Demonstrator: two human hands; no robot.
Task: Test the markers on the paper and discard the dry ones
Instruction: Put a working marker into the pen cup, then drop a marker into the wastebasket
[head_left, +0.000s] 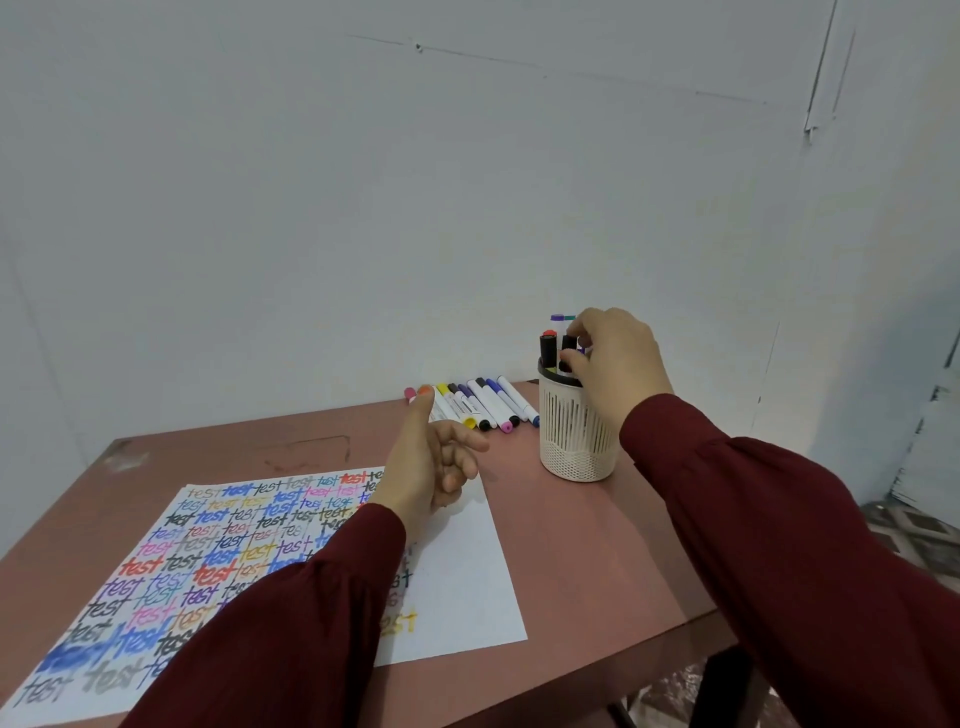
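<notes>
A white slotted pen holder (574, 436) stands on the reddish-brown table (597, 545) at the back right, with several markers upright in it. My right hand (615, 364) reaches over its rim and pinches a black-capped marker (568, 349) between thumb and fingers. My left hand (431, 462) hovers above the paper, fingers loosely curled, thumb raised, holding nothing. The white paper (467, 587) lies in front, covered on its left with the word "test" in many colours. A row of several markers (480, 402) lies against the wall behind my left hand.
The table's back edge meets a pale blue-grey wall (363, 208). The table's right edge drops to a patterned floor (914, 535). Bare tabletop lies between the paper and the holder.
</notes>
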